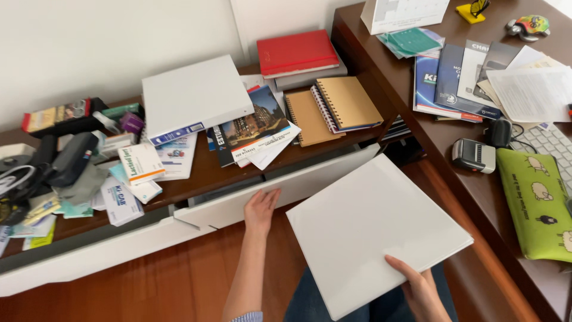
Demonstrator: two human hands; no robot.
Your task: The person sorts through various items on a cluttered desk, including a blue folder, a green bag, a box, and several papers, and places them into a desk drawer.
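Note:
My right hand (pixel 419 291) grips the near edge of a large flat white binder (pixel 372 229), held level above my lap. My left hand (pixel 260 209) rests with fingers together on the top edge of a white drawer front (pixel 286 191) that stands slightly out from the low brown cabinet (pixel 208 173). A second white drawer front (pixel 89 256) to the left also sits ajar.
On the cabinet lie another white binder (pixel 193 95), a red notebook (pixel 296 52), two tan spiral notebooks (pixel 333 107), brochures (pixel 253 128) and a heap of small boxes and pouches (pixel 77 173). The brown desk (pixel 465 155) at right holds papers, a keyboard (pixel 548 143) and a green pouch (pixel 536 203).

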